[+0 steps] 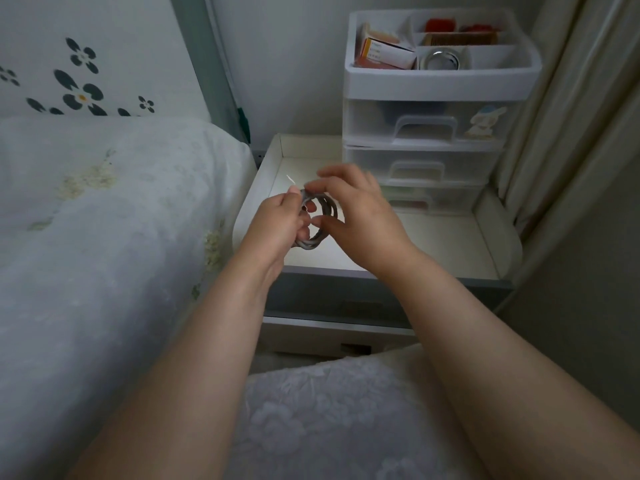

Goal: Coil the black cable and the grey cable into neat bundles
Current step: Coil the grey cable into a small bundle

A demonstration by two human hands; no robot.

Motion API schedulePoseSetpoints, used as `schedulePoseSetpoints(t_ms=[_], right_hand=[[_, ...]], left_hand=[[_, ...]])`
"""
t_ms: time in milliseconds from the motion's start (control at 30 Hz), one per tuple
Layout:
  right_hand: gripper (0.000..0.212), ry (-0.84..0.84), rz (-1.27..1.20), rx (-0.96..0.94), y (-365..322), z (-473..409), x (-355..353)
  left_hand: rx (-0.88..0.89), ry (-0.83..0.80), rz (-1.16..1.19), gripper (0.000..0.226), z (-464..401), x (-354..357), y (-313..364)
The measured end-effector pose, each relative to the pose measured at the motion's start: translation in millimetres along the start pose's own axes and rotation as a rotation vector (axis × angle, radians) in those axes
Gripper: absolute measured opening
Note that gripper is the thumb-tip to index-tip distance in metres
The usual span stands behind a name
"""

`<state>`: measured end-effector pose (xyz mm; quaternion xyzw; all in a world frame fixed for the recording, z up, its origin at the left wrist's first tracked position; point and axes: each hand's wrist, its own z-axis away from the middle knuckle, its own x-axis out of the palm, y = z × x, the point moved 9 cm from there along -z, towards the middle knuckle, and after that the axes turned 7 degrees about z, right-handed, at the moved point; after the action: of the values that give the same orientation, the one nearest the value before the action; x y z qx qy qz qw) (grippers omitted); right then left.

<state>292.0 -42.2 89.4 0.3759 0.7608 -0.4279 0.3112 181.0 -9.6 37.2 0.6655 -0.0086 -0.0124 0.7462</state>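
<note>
The grey cable (317,241) is wound into a small round coil held in the air over the white bedside table top (433,237). My left hand (277,226) grips the coil's left side, with a thin pale end sticking up above its fingers. My right hand (360,213) touches the coil's right side with thumb and fingertips; its motion blurs the fingers. No black cable shows anywhere in view.
A white plastic drawer unit (426,133) stands at the back right of the table, its top tray holding boxes and a metal tin. The bed (104,220) lies close on the left. A curtain (571,116) hangs at the right.
</note>
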Motion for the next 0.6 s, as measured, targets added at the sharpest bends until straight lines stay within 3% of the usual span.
schedulePoseSetpoints(t_ms=[67, 200, 600], right_hand=[[0.037, 0.012, 0.109, -0.088, -4, -3, -2], [0.039, -0.044, 0.061, -0.147, -5, -8, 5], [0.015, 0.083, 0.068, -0.252, -11, -6, -5]], left_hand=[[-0.033, -0.042, 0.043, 0.041, 1, -1, 1], [-0.132, -0.106, 0.175, 0.039, 5, 1, -5], [-0.269, -0.118, 0.319, 0.037, 10, 19, -15]])
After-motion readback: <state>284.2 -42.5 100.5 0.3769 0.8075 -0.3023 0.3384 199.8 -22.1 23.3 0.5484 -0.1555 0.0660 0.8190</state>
